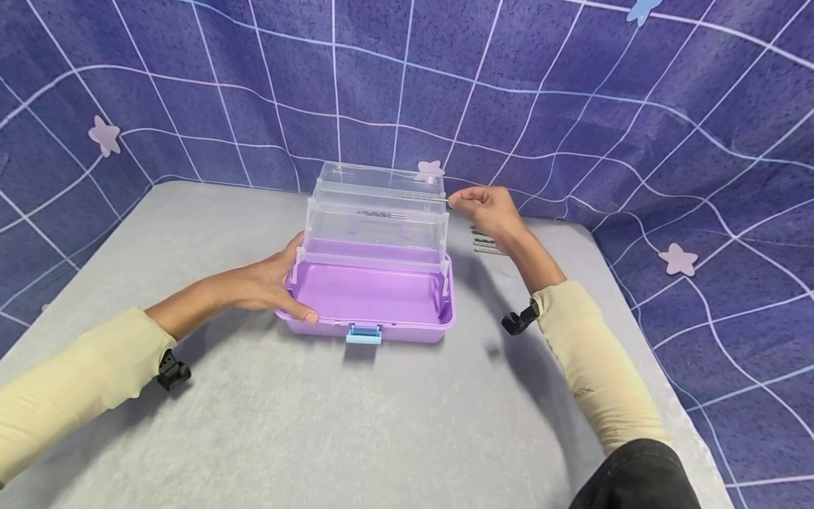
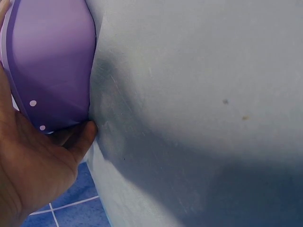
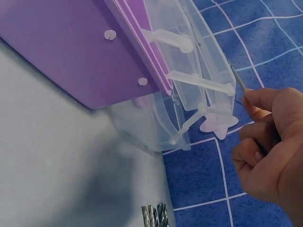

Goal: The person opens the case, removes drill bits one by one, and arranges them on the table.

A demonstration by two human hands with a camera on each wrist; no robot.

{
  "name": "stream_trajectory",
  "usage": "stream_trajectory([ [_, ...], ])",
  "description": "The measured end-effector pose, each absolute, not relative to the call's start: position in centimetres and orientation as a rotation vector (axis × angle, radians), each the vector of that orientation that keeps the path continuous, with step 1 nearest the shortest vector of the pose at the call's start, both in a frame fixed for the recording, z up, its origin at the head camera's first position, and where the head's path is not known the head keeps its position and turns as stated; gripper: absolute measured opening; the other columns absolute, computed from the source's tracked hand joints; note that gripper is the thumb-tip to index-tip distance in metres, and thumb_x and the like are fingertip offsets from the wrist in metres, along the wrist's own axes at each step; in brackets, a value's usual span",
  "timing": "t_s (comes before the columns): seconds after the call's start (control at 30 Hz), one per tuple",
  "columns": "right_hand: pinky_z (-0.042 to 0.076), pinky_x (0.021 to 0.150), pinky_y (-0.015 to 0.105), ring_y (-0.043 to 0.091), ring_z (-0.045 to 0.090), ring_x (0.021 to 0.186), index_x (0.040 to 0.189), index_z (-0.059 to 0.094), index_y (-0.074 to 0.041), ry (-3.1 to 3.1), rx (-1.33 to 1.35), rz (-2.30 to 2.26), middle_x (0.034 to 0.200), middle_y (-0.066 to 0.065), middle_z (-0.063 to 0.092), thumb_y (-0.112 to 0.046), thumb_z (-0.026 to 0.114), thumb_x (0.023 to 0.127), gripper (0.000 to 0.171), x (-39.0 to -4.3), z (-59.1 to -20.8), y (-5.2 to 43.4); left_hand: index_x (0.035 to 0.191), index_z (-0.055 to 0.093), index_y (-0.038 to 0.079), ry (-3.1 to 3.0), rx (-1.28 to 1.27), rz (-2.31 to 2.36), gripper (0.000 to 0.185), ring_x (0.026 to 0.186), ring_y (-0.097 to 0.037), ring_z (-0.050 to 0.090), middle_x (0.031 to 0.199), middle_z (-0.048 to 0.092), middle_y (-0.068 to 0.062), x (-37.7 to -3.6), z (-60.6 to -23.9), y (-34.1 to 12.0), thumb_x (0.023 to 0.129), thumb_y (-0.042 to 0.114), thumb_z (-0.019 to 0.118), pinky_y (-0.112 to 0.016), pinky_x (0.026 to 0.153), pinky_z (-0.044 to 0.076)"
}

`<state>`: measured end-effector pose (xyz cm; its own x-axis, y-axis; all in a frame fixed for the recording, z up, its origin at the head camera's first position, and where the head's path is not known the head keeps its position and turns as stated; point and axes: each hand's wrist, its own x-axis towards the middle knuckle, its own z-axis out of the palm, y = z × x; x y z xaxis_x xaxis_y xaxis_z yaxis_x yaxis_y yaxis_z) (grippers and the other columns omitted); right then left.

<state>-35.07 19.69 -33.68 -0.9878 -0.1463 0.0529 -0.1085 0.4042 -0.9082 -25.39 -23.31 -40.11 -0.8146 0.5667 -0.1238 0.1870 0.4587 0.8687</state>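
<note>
A purple toolbox (image 1: 367,330) with a blue latch stands open on the table, its clear tiered trays (image 1: 375,191) raised at the back. My left hand (image 1: 270,283) grips the box's left end, thumb over the front rim; in the left wrist view its fingers reach round the purple wall (image 2: 52,56). Between thumb and index finger, my right hand (image 1: 490,211) pinches a thin drill bit (image 3: 238,78) at the right end of the top tray. Several drill bits (image 1: 381,214) show through a clear tray below it.
More drill bits (image 1: 486,245) lie on the grey table (image 1: 305,424) to the right of the box, under the right forearm. A purple-blue curtain (image 1: 509,71) with a line grid and stars hangs close behind the table. White hinge arms (image 3: 201,82) join the trays to the box.
</note>
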Motion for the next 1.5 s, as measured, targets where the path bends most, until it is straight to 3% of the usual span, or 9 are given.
stream_trajectory([
  [0.13, 0.050, 0.109, 0.030, 0.015, 0.066, 0.127, 0.123, 0.083, -0.004, 2.599, -0.230, -1.705, 0.119, -0.001, 0.083, -0.023, 0.076, 0.106, 0.026, -34.9, -33.6, 20.3, 0.178, -0.008, 0.026, 2.307, 0.640, 1.315, 0.155, 0.146, -0.044, 0.060, 0.170, 0.044, -0.023, -25.5, -40.1, -23.2, 0.074, 0.020, 0.107, -0.068, 0.127, 0.046],
  [0.2, 0.049, 0.106, 0.030, 0.015, 0.064, 0.124, 0.121, 0.084, -0.006, 2.596, -0.225, -1.721, 0.114, -0.004, 0.083, -0.022, 0.077, 0.105, 0.023, -34.8, -33.6, 20.7, 0.178, -0.006, 0.027, 2.276, 0.649, 1.345, 0.154, 0.145, -0.044, 0.061, 0.170, 0.044, -0.023, -25.6, -40.2, -23.2, 0.075, 0.018, 0.107, -0.067, 0.125, 0.049],
  [0.43, 0.047, 0.086, 0.024, 0.009, 0.061, 0.106, 0.119, 0.084, -0.006, 2.594, -0.222, -1.725, 0.096, -0.017, 0.079, -0.020, 0.077, 0.106, 0.021, -34.3, -33.7, 21.6, 0.176, 0.001, 0.032, 2.190, 0.706, 1.434, 0.148, 0.141, -0.045, 0.065, 0.170, 0.047, -0.023, -25.7, -40.4, -23.2, 0.075, 0.009, 0.105, -0.062, 0.118, 0.058],
  [0.53, 0.044, 0.068, 0.021, 0.004, 0.057, 0.083, 0.120, 0.083, -0.005, 2.584, -0.213, -1.737, 0.080, -0.018, 0.071, -0.019, 0.077, 0.106, 0.021, -34.0, -33.8, 22.1, 0.176, 0.002, 0.032, 2.207, 0.709, 1.426, 0.146, 0.141, -0.043, 0.065, 0.170, 0.048, -0.022, -25.7, -40.5, -23.2, 0.075, 0.009, 0.105, -0.062, 0.119, 0.057],
  [0.63, 0.039, 0.058, 0.021, 0.002, 0.049, 0.069, 0.116, 0.083, -0.006, 2.574, -0.201, -1.767, 0.071, -0.017, 0.063, -0.018, 0.077, 0.105, 0.017, -33.8, -33.8, 22.7, 0.177, 0.001, 0.033, 2.206, 0.695, 1.425, 0.147, 0.142, -0.043, 0.065, 0.170, 0.048, -0.021, -25.6, -40.5, -23.2, 0.075, 0.009, 0.105, -0.063, 0.121, 0.055],
  [0.8, 0.040, 0.061, 0.021, 0.001, 0.048, 0.069, 0.105, 0.084, -0.016, 2.575, -0.181, -1.804, 0.070, -0.019, 0.062, -0.018, 0.078, 0.104, 0.007, -33.4, -33.7, 23.8, 0.177, -0.001, 0.032, 2.232, 0.682, 1.395, 0.149, 0.144, -0.043, 0.063, 0.171, 0.046, -0.021, -25.6, -40.3, -23.3, 0.075, 0.012, 0.106, -0.067, 0.123, 0.051],
  [1.0, 0.035, 0.054, 0.020, -0.001, 0.044, 0.061, 0.100, 0.085, -0.022, 2.567, -0.153, -1.831, 0.062, -0.018, 0.055, -0.017, 0.078, 0.104, 0.010, -33.1, -34.0, 25.2, 0.177, -0.002, 0.031, 2.244, 0.684, 1.384, 0.149, 0.144, -0.044, 0.062, 0.171, 0.044, -0.022, -25.5, -40.3, -23.3, 0.075, 0.014, 0.106, -0.068, 0.124, 0.050],
  [1.2, 0.026, 0.048, 0.019, -0.002, 0.034, 0.048, 0.097, 0.083, -0.023, 2.470, -0.122, -1.902, 0.053, -0.017, 0.042, -0.016, 0.078, 0.104, 0.012, -32.8, -34.4, 26.5, 0.177, -0.001, 0.032, 2.202, 0.699, 1.424, 0.149, 0.142, -0.045, 0.063, 0.170, 0.045, -0.023, -25.6, -40.4, -23.3, 0.075, 0.011, 0.105, -0.065, 0.122, 0.053],
  [1.5, 0.024, 0.048, 0.018, -0.003, 0.032, 0.048, 0.099, 0.083, -0.020, 2.479, -0.114, -1.909, 0.056, -0.018, 0.043, -0.015, 0.077, 0.105, 0.010, -32.2, -35.0, 28.7, 0.176, 0.000, 0.037, 2.130, 0.704, 1.482, 0.148, 0.142, -0.045, 0.064, 0.170, 0.046, -0.021, -25.6, -40.6, -23.3, 0.075, 0.006, 0.104, -0.060, 0.118, 0.058],
])
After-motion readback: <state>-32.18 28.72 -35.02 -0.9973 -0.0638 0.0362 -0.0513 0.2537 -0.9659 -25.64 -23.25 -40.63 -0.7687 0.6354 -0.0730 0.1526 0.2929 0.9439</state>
